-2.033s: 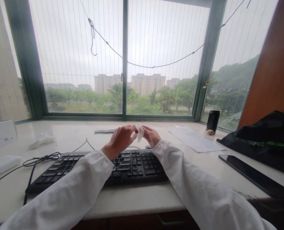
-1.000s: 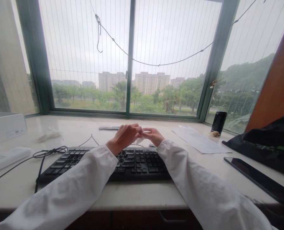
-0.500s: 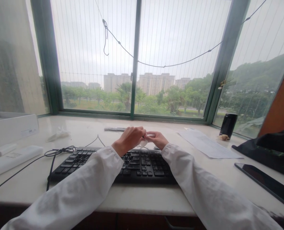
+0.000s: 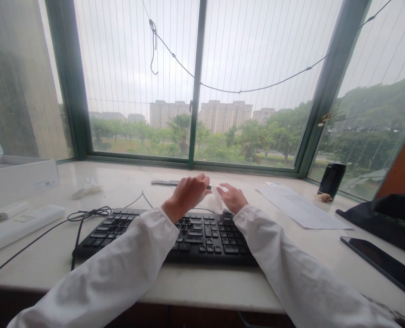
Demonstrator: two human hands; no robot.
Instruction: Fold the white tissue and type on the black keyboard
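Note:
My left hand is closed above the back of a black keyboard. Its fingers pinch a small black piece that looks like a keycap, mostly hidden by the fingers. My right hand is just to the right, thumb and forefinger apart with nothing between them. A whitish, see-through wad, perhaps tissue or thin plastic, shows beside its fingers; whether they touch it I cannot tell. Small dark bits lie below this hand, at the keyboard's back edge. Some key positions near the keyboard's middle look bare of caps.
A grey strip lies behind my left hand. To the left are a crumpled clear bag, a white box and a tangled cable. Paper, a black can and a phone are on the right.
My hands were touching at the fingertips and have moved apart. The right thumb and forefinger have spread, and the black piece now shows in my left fingers. The view has shifted slightly.

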